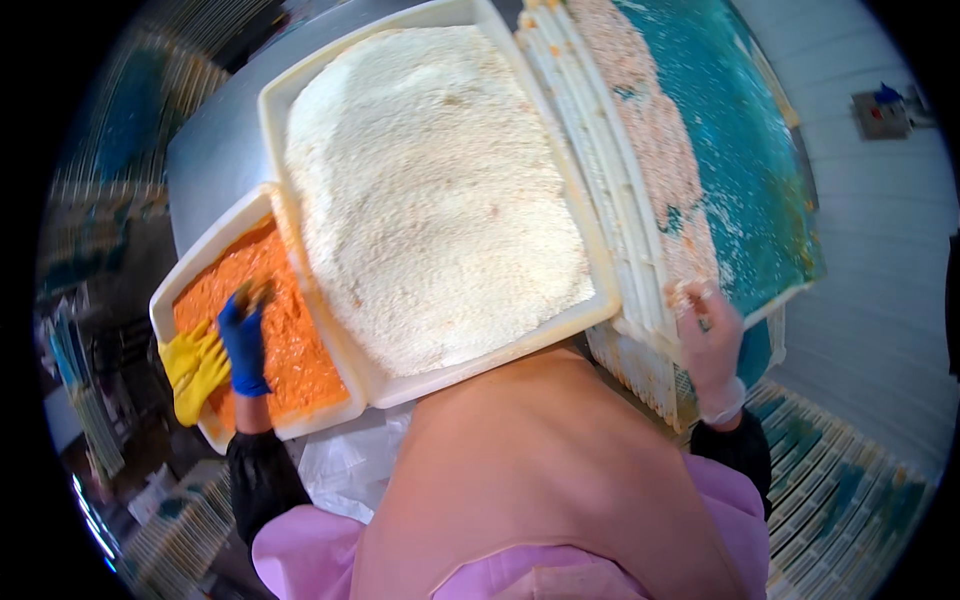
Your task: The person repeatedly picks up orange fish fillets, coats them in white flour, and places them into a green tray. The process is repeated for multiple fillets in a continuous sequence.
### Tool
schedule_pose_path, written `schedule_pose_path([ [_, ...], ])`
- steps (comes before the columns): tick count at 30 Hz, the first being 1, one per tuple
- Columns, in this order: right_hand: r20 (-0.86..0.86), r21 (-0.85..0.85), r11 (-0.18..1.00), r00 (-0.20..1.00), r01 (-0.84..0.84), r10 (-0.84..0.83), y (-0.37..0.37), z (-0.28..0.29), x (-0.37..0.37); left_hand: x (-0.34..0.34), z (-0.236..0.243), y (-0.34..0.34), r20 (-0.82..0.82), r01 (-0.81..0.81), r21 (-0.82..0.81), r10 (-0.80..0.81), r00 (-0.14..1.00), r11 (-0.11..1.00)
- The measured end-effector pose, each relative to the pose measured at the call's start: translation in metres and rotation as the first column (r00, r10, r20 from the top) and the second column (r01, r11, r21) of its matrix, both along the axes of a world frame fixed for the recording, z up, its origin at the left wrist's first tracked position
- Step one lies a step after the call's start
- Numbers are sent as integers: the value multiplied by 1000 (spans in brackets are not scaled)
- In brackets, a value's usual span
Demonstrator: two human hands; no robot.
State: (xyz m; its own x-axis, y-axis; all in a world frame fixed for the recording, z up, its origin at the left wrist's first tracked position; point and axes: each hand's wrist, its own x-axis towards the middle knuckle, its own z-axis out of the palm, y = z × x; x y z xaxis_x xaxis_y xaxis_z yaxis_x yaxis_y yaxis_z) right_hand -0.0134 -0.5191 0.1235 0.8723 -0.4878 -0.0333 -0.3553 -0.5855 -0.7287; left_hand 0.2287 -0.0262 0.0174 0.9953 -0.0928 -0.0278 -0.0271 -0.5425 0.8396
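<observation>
My left hand (245,335), in a blue glove, is closed over the orange batter (300,370) in a white tub at left, with a small brownish piece (258,292) at its fingertips. A yellow glove (188,370) lies on the tub's left edge beside it. My right hand (708,340), in a clear glove, is at right by the stacked white trays (615,200), its fingers curled around something crumb-coated that I cannot make out. Between my hands is a large white tub of pale crumbs (440,200).
A steel table (210,150) bears the tubs. A teal tray (745,170) with pale crumb-coated pieces (660,140) tops the right stack. Slatted racks (820,480) stand at lower right and far left, a plastic bag (335,470) below the batter tub, and a white panelled surface (870,200) at far right.
</observation>
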Motion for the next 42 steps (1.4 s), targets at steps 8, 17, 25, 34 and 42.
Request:
schedule_pose_path([
  [8, -50, 262, 924, 952, -278, 301, 79, -125, 62, -45, -16, -156, 103, 463, 588, -629, 770, 663],
  [17, -54, 58, 819, 817, -571, 574, 163, -164, 129, -20, -2, -62, 313, 117, 517, -315, 896, 848],
  [25, -112, 666, 745, 981, -45, 159, 74, -85, 116, -15, -108, 61, 83, 118, 878, -391, 917, 464],
  [34, -69, 124, 979, 985, 164, -156, -136, -12, 149, -15, -58, 54, -21, 272, 615, -329, 944, 740],
  [42, -307, -510, 840, 951, -187, 25, -158, -64, 120, -26, -122, 169, -63, -62, 459, 102, 993, 886],
])
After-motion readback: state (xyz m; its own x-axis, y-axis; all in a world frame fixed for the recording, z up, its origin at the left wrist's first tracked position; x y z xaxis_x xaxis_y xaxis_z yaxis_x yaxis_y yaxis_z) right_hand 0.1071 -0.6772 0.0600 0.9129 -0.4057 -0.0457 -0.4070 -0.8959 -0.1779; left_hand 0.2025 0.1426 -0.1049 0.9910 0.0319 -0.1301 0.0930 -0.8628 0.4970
